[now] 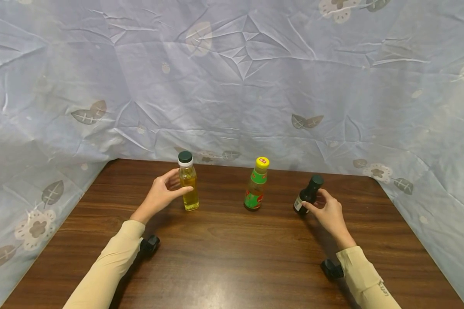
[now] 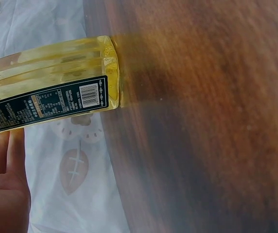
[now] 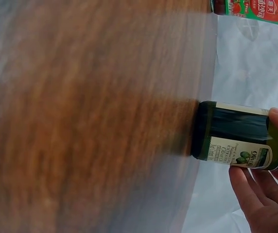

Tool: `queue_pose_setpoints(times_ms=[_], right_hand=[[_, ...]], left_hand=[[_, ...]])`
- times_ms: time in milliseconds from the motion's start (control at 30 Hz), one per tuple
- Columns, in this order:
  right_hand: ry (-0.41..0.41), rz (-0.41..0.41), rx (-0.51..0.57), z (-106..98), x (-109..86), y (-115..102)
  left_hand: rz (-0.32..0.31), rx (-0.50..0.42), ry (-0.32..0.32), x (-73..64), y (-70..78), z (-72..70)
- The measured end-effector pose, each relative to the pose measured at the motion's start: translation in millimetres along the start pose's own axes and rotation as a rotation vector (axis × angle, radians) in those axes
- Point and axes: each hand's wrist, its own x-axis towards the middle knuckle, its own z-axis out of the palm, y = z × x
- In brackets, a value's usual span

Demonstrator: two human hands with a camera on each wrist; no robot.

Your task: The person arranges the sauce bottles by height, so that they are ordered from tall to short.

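Observation:
On the left stands a clear bottle of yellow oil (image 1: 189, 189) with a dark green cap and white collar. My left hand (image 1: 164, 191) is beside it, thumb reaching across its front; in the left wrist view the fingers (image 2: 3, 155) are straight alongside the dark barcode label. On the right, a small dark olive oil bottle (image 1: 308, 194) stands near the table's back. My right hand (image 1: 328, 212) pinches it between thumb and fingers around its upper part, as the right wrist view shows. Between them stands a sauce bottle (image 1: 255, 189) with a yellow cap and green-red label, untouched.
The bottles stand on a brown wood-grain table (image 1: 232, 249) toward its back edge. A pale floral cloth (image 1: 232, 86) hangs behind and at both sides. Black wrist cameras (image 1: 150, 245) sit at both cuffs, close over the tabletop.

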Motion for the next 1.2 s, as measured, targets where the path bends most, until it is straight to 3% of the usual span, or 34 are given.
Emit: queue_pose_setpoints(times_ms=[333,567,900,1033,1200], right_hand=[[-0.012,0.02,0.01,-1.0,-0.6,-0.6],[-0.021,0.026,0.01,-2.0,-0.9,-1.3],[-0.016,0.012,-0.015,-0.7,-1.1,-3.3],[-0.044,0.015,-0.013,-0.7,-2.5,-3.8],[-0.081,0.009,-0.01,-2.6,-6.1,-7.1]], left_hand=[[0.006,0.021,-0.003,-0.4,-0.5,0.4],[0.006,-0.004,-0.005,7.0,-29.8,0.2],[-0.01,-0.056,-0.031,5.5,-31.9,-0.9],[-0.013,-0.027,-0.021,3.1,-30.4,0.0],[-0.009,0.083,0.008,-3.3,-27.2,2.0]])
